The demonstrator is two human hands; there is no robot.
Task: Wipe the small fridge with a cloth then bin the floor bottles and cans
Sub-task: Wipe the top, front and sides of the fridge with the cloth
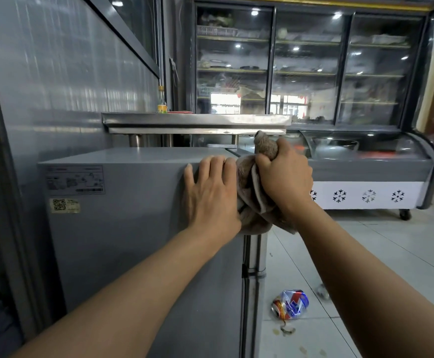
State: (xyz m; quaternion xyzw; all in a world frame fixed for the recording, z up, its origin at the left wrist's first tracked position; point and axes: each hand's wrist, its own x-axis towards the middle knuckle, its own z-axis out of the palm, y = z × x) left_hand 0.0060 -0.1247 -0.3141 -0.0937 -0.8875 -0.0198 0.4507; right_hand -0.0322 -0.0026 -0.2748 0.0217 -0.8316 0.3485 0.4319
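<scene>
Beige cloth [256, 192], bunched, is clenched in the right hand [284, 177] against the top front corner of the small grey fridge [133, 228]. The left hand [210, 192] lies flat on the fridge's side, fingers straight, grasping nothing. Wiping appears underway. 1 crushed can [290, 304] sits on the floor [365, 254] beside the fridge, not yet binned.

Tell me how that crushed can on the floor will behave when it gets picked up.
The crushed can looks dented and flattened, so it is probably light and unlikely to roll far. Its crumpled metal may have sharp folds. A stain on the floor tiles beside it suggests it could drip.
</scene>
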